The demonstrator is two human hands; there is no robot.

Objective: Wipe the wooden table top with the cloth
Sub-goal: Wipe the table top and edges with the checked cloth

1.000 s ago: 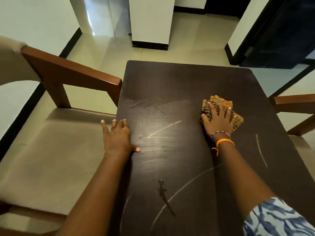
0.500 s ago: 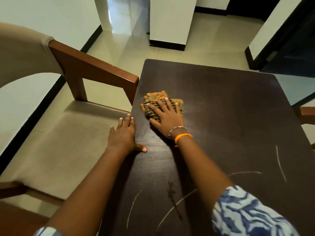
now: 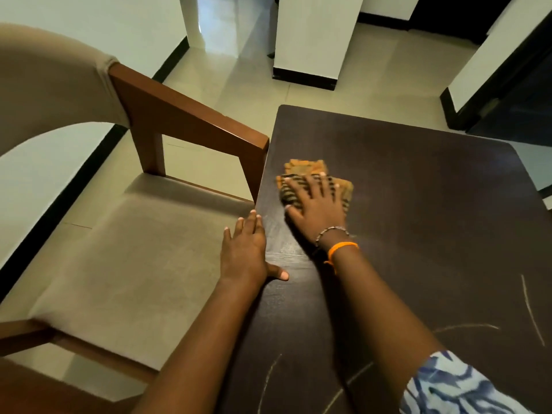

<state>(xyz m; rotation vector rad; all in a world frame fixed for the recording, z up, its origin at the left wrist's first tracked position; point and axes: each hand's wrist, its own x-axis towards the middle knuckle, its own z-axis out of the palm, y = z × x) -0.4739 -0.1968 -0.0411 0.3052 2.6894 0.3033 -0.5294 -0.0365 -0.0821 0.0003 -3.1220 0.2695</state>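
The right hand presses flat, fingers spread wide, on the folded cloth on the dark table. The left hand rests flat, fingers together, on the table's edge.

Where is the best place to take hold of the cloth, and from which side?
Probably from above, palm flat on its middle: the cloth lies folded flat on the table, with no raised edge. The right hand presses it so.

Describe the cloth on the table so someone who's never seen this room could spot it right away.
Start at the dark wooden table, then go to its left edge, near the chair's wooden armrest. The cloth lies flat there under the right hand. It is the only folded, orange-yellow thing with dark stripes on the table.
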